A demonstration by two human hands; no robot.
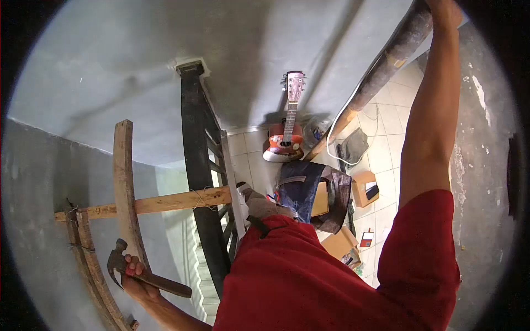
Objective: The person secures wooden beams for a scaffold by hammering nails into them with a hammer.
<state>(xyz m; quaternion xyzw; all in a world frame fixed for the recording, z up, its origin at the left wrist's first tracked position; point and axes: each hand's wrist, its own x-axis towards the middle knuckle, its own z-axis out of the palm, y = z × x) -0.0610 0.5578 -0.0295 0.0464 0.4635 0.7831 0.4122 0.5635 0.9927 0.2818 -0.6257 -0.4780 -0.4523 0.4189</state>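
Head view: at eight o'clock the left hand is closed round the wooden handle of a hammer, high up near the head. At half past one the right hand meets the upper end of a pole, but the frame edge cuts it off, so I cannot tell whether it grips.

A loosened left hold could let the hammer fall, perhaps onto the stairs at seven o'clock. Swung carelessly, it could knock the curved plank just beside it. The crosspiece at nine o'clock seems bound to the black railing only by thin wire; a hard lean might twist it loose.

The hammer looks well used: dark, dull metal, a blunt face pointing toward eleven o'clock, a curved claw toward seven, and a plain brown handle tilting down to four.
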